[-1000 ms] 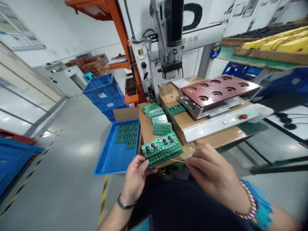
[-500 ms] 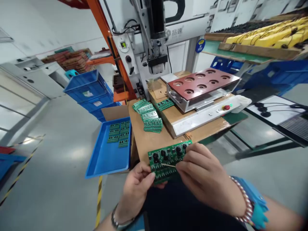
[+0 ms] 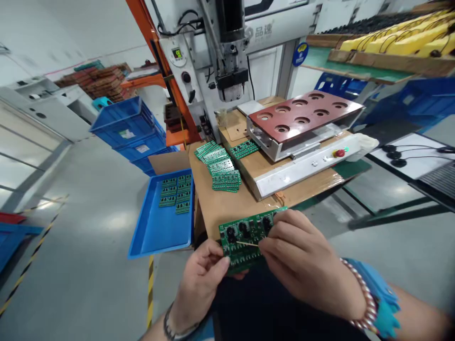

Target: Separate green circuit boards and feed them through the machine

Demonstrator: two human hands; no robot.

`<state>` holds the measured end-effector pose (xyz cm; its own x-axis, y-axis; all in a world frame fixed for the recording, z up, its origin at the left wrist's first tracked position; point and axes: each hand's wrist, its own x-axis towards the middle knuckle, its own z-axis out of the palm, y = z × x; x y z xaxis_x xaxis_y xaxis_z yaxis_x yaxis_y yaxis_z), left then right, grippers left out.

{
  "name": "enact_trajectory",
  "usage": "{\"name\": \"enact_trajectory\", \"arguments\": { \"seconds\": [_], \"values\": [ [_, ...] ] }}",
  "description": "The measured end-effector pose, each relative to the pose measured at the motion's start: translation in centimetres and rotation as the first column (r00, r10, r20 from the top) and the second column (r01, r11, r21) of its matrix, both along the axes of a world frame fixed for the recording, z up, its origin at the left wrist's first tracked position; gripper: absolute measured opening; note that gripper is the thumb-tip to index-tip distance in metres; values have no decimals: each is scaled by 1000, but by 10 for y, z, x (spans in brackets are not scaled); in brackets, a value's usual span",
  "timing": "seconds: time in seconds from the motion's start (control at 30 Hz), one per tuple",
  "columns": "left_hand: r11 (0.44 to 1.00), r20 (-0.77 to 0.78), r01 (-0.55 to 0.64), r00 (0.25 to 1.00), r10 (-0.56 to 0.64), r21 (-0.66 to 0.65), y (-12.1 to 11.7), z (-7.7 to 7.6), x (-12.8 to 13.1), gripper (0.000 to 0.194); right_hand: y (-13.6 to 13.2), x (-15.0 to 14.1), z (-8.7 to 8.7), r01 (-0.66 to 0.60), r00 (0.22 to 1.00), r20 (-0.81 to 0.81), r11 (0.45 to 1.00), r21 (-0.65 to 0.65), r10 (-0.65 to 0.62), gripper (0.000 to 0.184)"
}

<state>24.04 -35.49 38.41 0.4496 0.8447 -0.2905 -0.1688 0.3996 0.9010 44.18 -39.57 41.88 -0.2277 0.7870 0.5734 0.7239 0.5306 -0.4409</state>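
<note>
My left hand [image 3: 206, 277] grips the lower left corner of a green circuit board [image 3: 245, 259], thumb on top and fingers beneath. Black round components stand in a row along the board's upper half. In my right hand [image 3: 302, 260] a thin wooden stick [image 3: 248, 244] is pinched, its tip at the leftmost black component [image 3: 231, 234]. My right fingers cover the board's right end. Just beyond, loose green boards [image 3: 226, 180] lie overlapped on the brown bench top.
A blue tray [image 3: 156, 241] with several boards stands at the left. Behind the bench are a machine head [image 3: 232, 80] and a red-brown fixture plate with round holes [image 3: 305, 113]. A control panel with a red button [image 3: 339, 153] edges the bench. Stacked blue crates [image 3: 121, 123] stand further left.
My right hand has moved left over the board, bringing the stick's tip from the lower edge to the left black component. The board has tipped and shifted slightly right; the camera view has turned.
</note>
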Motion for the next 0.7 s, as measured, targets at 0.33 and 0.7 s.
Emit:
{"name": "enact_trajectory", "arguments": {
  "seconds": [0.33, 0.7],
  "values": [
    [1000, -1, 18, 1000, -18, 8, -1, -2, -1, 12, 1, 4, 4, 16, 1000, -6, 1000, -4, -16, 10],
    [1000, -28, 24, 999, -23, 20, -3, -5, -3, 10, -2, -2, 4, -14, 1000, 0, 1000, 0, 14, 10]
  ]
}}
